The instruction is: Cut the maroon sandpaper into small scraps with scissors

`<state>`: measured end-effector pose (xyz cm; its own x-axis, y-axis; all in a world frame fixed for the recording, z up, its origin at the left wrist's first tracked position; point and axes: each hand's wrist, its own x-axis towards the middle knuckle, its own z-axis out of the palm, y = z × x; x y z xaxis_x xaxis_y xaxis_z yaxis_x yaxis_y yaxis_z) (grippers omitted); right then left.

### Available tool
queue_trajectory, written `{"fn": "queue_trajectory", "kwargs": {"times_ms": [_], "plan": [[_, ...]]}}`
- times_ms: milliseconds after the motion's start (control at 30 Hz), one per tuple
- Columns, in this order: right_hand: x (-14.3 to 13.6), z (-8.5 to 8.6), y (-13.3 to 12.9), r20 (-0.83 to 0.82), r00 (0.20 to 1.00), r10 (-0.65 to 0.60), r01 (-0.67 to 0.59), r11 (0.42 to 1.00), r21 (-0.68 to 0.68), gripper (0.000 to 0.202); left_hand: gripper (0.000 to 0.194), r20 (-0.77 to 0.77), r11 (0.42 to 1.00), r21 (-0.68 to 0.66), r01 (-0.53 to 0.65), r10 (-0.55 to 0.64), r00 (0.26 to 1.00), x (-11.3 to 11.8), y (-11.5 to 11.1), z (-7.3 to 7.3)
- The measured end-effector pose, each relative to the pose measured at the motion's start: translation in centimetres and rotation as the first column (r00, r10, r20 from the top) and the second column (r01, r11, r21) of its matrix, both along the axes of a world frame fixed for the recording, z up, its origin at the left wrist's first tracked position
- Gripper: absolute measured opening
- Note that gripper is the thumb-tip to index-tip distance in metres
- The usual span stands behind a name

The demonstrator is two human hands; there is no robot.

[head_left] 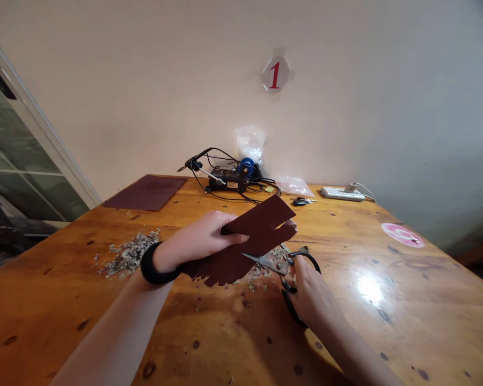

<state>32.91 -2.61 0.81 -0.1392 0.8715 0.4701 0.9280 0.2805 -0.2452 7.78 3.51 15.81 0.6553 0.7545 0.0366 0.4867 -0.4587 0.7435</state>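
A dark brown-red sheet (261, 225), thin and stiff-looking, is pinched in my left hand (213, 233) above the table. Its lower edge is cut into ragged strips, and a slit shows at its right end. My right hand (309, 284) grips black-handled scissors (279, 265) with fingers through the loops. The blades lie at the sheet's lower edge, one partly hidden by it. Small shredded scraps (253, 281) are on the table beneath the sheet, and a bigger heap of scraps (126, 254) lies left of my left wrist.
On the wooden table (209, 343), another dark red sheet (147, 193) lies back left. A black device with cables (227, 179), clear plastic bags (293, 186), a small black-handled tool (301, 202) and a white power strip (342, 193) sit along the back. A pink round sticker (402, 235) is at right.
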Motion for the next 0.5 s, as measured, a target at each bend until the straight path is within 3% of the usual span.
{"fn": "queue_trajectory", "kwargs": {"times_ms": [233,500], "plan": [[0.26,-0.34,0.12,0.031,0.999,-0.01,0.008,0.998,0.064,0.029,0.035,0.023,0.999,0.006,0.039,-0.039,0.999,-0.25,-0.27,0.35],[0.19,-0.46,0.09,0.015,1.0,-0.002,0.001,0.997,0.081,0.026,0.036,0.002,1.0,0.023,-0.012,0.012,1.0,0.19,-0.61,0.67]]}}
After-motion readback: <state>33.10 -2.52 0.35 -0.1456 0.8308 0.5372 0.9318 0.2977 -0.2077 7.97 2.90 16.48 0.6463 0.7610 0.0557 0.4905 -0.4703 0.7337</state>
